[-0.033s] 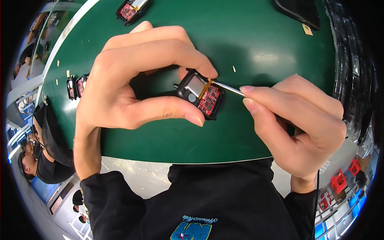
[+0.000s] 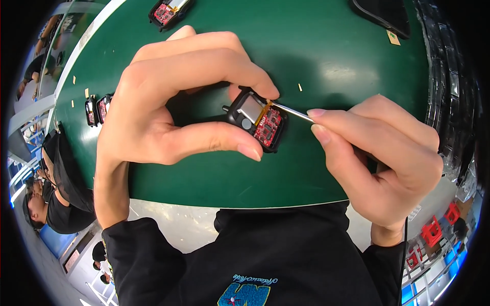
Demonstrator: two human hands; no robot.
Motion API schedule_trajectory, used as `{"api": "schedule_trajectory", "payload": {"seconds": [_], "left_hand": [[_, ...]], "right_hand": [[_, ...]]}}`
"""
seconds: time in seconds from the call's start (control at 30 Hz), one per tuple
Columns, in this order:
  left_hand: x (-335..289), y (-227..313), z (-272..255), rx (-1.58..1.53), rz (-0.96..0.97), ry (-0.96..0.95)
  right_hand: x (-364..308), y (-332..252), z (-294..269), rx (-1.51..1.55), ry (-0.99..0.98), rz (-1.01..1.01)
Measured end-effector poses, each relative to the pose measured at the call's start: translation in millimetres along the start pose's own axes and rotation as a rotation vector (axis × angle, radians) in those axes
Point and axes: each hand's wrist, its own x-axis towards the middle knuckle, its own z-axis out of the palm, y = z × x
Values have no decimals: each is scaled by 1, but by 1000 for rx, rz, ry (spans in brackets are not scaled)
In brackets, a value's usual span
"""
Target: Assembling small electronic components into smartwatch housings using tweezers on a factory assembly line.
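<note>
The left hand [image 2: 153, 112] was curled over a small black device [image 2: 255, 122] and held it just above the green desk [image 2: 326, 46], near the middle of the scene. Its thumb pressed along the near edge of the device and its index finger arched over the far edge, so the fingers were closed on the casing from both sides. The device lay open on top, showing a silver metal block beside a small red circuit board, with a strip of orange between them.

The right hand [image 2: 377, 158] came in from the right and pinched a thin metal tool [image 2: 291, 111] between thumb and index finger, the other fingers folded behind. The tool's tip reached left and touched the device at the orange strip, right by the left index fingertip.

Further left on the desk, near its pale edge, lay two small black parts [image 2: 98, 108] side by side. At the far edge sat another open device with a red board [image 2: 168, 10], and a dark flat object [image 2: 380, 15] lay at the far right. A few tiny pale scraps dotted the green surface. A black sleeve covered each forearm at the near side.
</note>
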Motion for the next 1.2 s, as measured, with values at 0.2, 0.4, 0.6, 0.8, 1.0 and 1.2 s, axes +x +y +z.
{"api": "schedule_trajectory", "payload": {"seconds": [0.2,0.4,0.6,0.8,1.0,1.2], "left_hand": [[1,-1,1,-32,30,22],[0,2,-2,21,49,-8],[2,-1,1,-27,51,14],[-3,2,2,36,9,31],[-3,3,3,26,7,58],[-2,0,3,32,34,54]], "right_hand": [[0,2,1,-12,2,-27],[0,3,2,-12,14,-73],[-3,9,3,-17,39,-130],[-4,2,4,-64,51,-93],[-11,5,11,-106,85,-155],[-18,11,20,-231,104,-313]]}}
